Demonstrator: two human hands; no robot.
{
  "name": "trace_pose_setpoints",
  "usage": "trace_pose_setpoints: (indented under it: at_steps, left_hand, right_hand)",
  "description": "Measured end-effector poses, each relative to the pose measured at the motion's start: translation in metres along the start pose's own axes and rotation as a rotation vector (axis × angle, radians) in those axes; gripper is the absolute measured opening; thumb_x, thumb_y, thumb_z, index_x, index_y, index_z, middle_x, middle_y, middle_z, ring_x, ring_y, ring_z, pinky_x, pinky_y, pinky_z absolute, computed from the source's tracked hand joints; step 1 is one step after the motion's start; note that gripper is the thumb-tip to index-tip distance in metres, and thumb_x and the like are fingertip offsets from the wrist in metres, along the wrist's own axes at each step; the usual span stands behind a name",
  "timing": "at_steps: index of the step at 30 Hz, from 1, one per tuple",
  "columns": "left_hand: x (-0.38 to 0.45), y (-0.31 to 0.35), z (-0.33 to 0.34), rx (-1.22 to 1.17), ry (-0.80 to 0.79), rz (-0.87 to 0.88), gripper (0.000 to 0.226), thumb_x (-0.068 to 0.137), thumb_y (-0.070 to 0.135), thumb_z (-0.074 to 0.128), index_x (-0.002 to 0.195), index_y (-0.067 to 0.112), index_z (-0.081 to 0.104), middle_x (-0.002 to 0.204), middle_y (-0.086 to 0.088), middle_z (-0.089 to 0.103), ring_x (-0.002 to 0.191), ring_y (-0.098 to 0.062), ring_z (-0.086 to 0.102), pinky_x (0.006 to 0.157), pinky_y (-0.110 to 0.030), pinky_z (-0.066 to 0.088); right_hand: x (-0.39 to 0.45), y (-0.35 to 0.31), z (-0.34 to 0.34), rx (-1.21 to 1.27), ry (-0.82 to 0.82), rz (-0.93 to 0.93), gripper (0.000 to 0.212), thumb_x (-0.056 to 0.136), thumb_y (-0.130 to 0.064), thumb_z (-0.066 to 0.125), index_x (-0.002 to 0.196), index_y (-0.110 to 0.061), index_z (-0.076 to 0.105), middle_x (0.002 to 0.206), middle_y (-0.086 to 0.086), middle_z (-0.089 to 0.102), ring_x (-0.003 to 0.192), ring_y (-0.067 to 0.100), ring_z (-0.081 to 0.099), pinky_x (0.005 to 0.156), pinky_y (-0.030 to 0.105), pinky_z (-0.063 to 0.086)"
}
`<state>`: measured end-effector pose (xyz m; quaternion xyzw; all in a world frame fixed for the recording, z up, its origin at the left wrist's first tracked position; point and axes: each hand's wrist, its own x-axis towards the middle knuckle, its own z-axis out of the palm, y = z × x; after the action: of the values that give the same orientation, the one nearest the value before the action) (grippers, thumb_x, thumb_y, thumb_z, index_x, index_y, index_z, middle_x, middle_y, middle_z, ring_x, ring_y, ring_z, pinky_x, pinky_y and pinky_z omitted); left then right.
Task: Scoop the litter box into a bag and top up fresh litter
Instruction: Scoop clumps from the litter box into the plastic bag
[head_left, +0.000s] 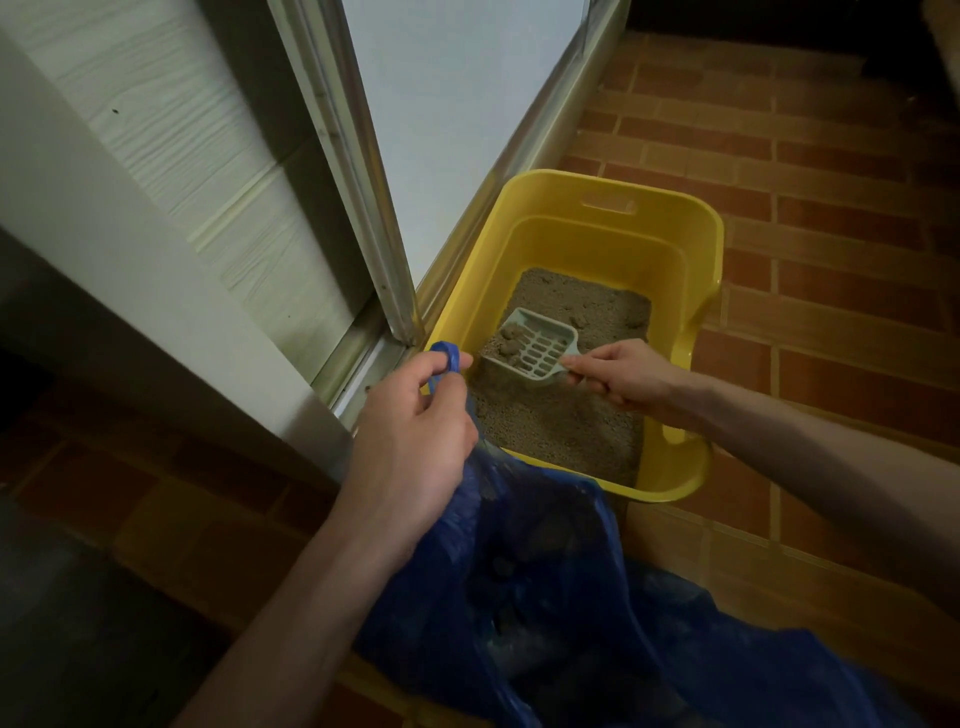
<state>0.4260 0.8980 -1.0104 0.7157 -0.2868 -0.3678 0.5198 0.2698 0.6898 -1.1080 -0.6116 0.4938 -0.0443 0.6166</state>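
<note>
Gripping the scoop's handle in the right hand (621, 376), fingers curled tight round it; pinching the blue bag's handle loop (447, 358) between thumb and fingers of the left hand (415, 436), holding the mouth up beside the box. Standing on the brick-tiled floor (831, 260), pressed against the sill of a sliding door (467, 104): the yellow litter box (696, 249), near corner just beside the bag. Spreading across the lower middle, the blue bag (545, 571), sagging, with dark lumps showing dimly through the plastic — judging by that, already taking some waste, though hard telling how much. Lying in the box, grey-brown litter (561, 421), fairly shallow, piled nearer the front. Hovering just above that litter, the pale slotted scoop (535, 343), tilted, carrying several clumps in its far end. Remaining on the surface toward the far wall, a few small clumps (579, 319).

Judging the stage: scooping well under way but not finished. Waiting on the loaded scoop being carried over to the bag, then further passes for the loose clumps. Topping up not yet begun by the look of the low litter level; seeing no fresh litter container anywhere in view.
</note>
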Motion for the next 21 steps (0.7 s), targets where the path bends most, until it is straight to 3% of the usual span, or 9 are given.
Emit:
trace_pose_setpoints:
  at_steps: [6,13,21]
  left_hand:
    - [0.002,0.002,0.009,-0.049,0.008,0.022,0.024,0.107,0.011,0.043,0.109,0.020,0.066,0.055,0.000,0.038,0.038,-0.005,0.030,0.036,-0.019,0.023]
    - [0.008,-0.006,0.018,-0.009,-0.020,0.010,0.023,0.106,0.017,0.045,0.107,0.023,0.067,0.044,0.008,0.044,0.039,-0.010,0.032,0.040,-0.025,0.024]
    - [0.010,0.000,0.020,-0.009,-0.024,0.001,0.024,0.106,0.016,0.044,0.107,0.020,0.067,0.048,0.005,0.044,0.038,-0.007,0.033,0.039,-0.022,0.025]
  right_hand:
    - [-0.045,0.006,-0.022,-0.004,-0.005,0.003,0.036,0.096,-0.039,0.067,0.093,-0.005,0.075,0.058,-0.002,0.049,0.047,0.008,0.037,0.042,0.019,0.029]
    - [-0.081,0.006,-0.041,-0.004,0.055,0.007,0.039,0.095,-0.039,0.067,0.095,-0.001,0.075,0.060,-0.001,0.049,0.047,0.009,0.036,0.042,0.019,0.028]
    - [-0.101,0.001,-0.049,-0.006,0.100,0.034,0.032,0.094,-0.036,0.068,0.087,-0.006,0.075,0.056,-0.001,0.050,0.042,0.007,0.037,0.037,0.017,0.028]
